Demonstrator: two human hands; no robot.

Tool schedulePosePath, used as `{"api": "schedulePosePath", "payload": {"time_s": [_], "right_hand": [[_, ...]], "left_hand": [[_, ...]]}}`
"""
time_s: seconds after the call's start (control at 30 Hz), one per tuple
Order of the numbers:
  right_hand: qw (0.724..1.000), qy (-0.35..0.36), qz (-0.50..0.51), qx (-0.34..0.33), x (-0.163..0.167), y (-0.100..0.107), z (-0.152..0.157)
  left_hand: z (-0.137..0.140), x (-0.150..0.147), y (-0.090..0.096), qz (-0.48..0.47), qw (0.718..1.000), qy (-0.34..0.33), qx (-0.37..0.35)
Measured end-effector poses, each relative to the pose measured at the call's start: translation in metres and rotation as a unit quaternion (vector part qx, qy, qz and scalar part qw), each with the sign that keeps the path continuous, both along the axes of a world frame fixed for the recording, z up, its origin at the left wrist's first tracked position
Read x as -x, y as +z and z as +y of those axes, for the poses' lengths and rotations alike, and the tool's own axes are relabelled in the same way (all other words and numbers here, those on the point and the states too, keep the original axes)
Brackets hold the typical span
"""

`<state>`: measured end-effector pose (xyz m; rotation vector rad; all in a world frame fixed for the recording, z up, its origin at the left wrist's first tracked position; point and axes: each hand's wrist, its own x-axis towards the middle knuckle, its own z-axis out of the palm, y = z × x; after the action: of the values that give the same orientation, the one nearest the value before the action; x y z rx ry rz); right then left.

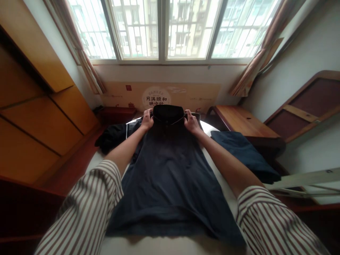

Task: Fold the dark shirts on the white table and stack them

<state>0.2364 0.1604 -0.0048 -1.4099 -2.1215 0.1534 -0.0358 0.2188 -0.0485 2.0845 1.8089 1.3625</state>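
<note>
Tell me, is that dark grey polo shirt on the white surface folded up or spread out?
Spread out: the dark grey polo shirt lies flat at full length, and the left hand and right hand grip its collar.

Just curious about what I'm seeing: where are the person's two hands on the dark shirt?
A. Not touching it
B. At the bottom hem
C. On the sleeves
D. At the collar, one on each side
D: the left hand and right hand grip either side of the dark shirt at its collar.
</note>
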Motion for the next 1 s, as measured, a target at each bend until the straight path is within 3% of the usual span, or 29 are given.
{"api": "schedulePosePath", "payload": {"time_s": [0.1,0.2,0.27,0.4,0.5,0.57,0.67,0.77,0.87,1.0], "right_hand": [[0.999,0.04,-0.01,0.019,0.003,0.005,-0.015],[0.996,0.082,-0.025,0.041,-0.003,0.001,-0.054],[0.99,0.123,-0.043,0.059,-0.016,-0.006,-0.097],[0.955,0.256,-0.119,0.093,-0.061,-0.025,-0.203],[0.961,0.238,-0.139,0.037,-0.097,-0.045,-0.268],[0.967,0.208,-0.148,-0.005,-0.117,-0.06,-0.292],[0.971,0.175,-0.15,-0.063,-0.139,-0.08,-0.304],[0.97,0.152,-0.148,-0.117,-0.149,-0.091,-0.305],[0.966,0.14,-0.153,-0.156,-0.15,-0.092,-0.313],[0.96,0.138,-0.149,-0.194,-0.148,-0.077,-0.337]], "left_hand": [[-0.002,-0.008,0.002,0.006,0.998,-0.055,0.005],[-0.048,-0.014,0.005,0.077,0.986,-0.145,0.023],[-0.109,-0.014,0.008,0.141,0.964,-0.223,0.027],[-0.264,-0.003,0.014,0.2,0.931,-0.293,0.08],[-0.357,0.016,0.004,0.232,0.922,-0.287,0.116],[-0.395,0.03,-0.01,0.243,0.932,-0.248,0.109],[-0.421,0.045,-0.033,0.245,0.952,-0.162,0.081],[-0.429,0.052,-0.046,0.236,0.964,-0.1,0.064],[-0.431,0.056,-0.05,0.227,0.967,-0.091,0.075],[-0.435,0.061,-0.049,0.213,0.965,-0.109,0.104]]}}
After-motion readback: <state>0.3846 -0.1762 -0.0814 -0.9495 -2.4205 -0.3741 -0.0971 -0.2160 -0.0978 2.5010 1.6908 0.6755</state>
